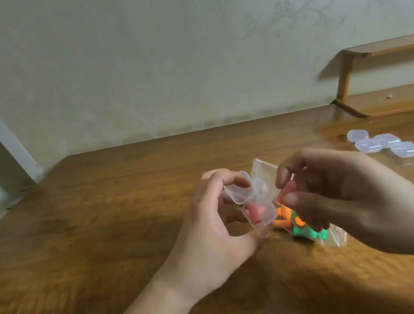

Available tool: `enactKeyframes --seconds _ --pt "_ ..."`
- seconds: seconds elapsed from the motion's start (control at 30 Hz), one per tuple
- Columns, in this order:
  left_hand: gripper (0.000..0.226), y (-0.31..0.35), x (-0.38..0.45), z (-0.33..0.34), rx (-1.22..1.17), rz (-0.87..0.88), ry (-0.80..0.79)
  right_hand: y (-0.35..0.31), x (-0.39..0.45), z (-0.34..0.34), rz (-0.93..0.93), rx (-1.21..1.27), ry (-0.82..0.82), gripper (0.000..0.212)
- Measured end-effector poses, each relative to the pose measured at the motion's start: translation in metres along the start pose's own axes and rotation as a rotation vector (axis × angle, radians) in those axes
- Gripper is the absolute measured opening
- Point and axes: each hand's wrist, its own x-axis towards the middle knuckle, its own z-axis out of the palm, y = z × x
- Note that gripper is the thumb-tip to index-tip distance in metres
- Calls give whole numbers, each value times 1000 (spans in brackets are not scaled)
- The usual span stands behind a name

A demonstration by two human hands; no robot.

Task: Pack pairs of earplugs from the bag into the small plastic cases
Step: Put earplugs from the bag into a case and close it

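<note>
Left hand [209, 225] holding open case [251, 205], right hand [338, 200] hiding bag [312, 224], blurred.

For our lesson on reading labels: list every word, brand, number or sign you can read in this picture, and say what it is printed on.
None can be read.
Open case in the left hand: clear plastic, no print visible.
Bag of earplugs: no label visible, partly hidden and blurred.
Spare cases on the table: no marks visible.
Wall: only a raised ornament pattern, no lettering.
</note>
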Motion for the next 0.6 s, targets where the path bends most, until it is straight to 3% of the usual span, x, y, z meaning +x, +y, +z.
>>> enactKeyframes --seconds 0.13,0.27,0.43,0.6 --pt "61 1 -1 7 17 85 51 3 2 4 -45 -243 122 11" --pt "62 1 -1 9 143 176 102 3 2 8 -56 -302 138 27" --pt "63 2 -1 10 135 191 100 10 1 15 -32 -388 142 26" --pt "62 4 -2 10 76 154 85 9 0 15 -143 -580 136 19"
